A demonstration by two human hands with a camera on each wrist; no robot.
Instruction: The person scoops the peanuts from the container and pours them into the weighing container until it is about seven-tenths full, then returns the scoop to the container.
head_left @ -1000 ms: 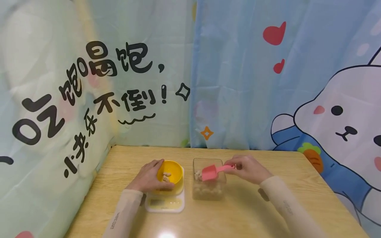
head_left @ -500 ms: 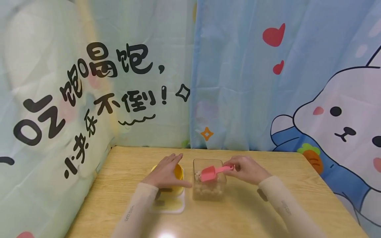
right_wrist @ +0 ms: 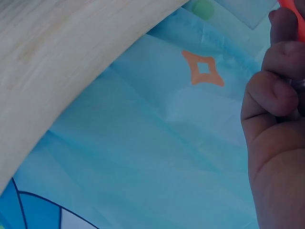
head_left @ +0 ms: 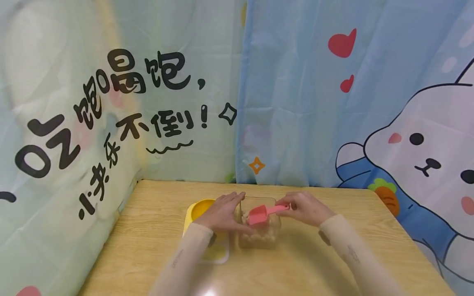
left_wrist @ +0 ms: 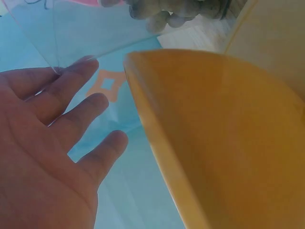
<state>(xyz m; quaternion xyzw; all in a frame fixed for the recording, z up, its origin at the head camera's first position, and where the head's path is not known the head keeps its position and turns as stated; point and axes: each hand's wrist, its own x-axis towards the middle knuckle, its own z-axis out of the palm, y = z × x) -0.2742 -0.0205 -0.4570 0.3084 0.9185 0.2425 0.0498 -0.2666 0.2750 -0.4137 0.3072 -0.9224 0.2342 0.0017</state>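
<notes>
A pink scoop [head_left: 258,214] lies over the mouth of a clear square container [head_left: 273,236], and my right hand [head_left: 306,209] pinches its handle. Pale knobbly pieces like unshelled peanuts [left_wrist: 188,10] fill the container's lower part. My left hand [head_left: 223,213], fingers spread and nearly straight, reaches the container's left side; in the left wrist view its fingertips meet the clear wall's corner. Partly behind that hand, a yellow bowl [head_left: 200,208] sits on a white and yellow kitchen scale [head_left: 221,254]. The right wrist view catches only a bit of the scoop handle [right_wrist: 294,10] beside curled fingers.
Everything stands on a wooden table [head_left: 155,205]. A printed cloth curtain [head_left: 296,102] hangs along its back and left, with lettering, hearts and a cartoon animal.
My left hand has let go of the yellow bowl and moved right to the container, now covering part of the bowl and scale. My right hand and the scoop stay almost in place.
</notes>
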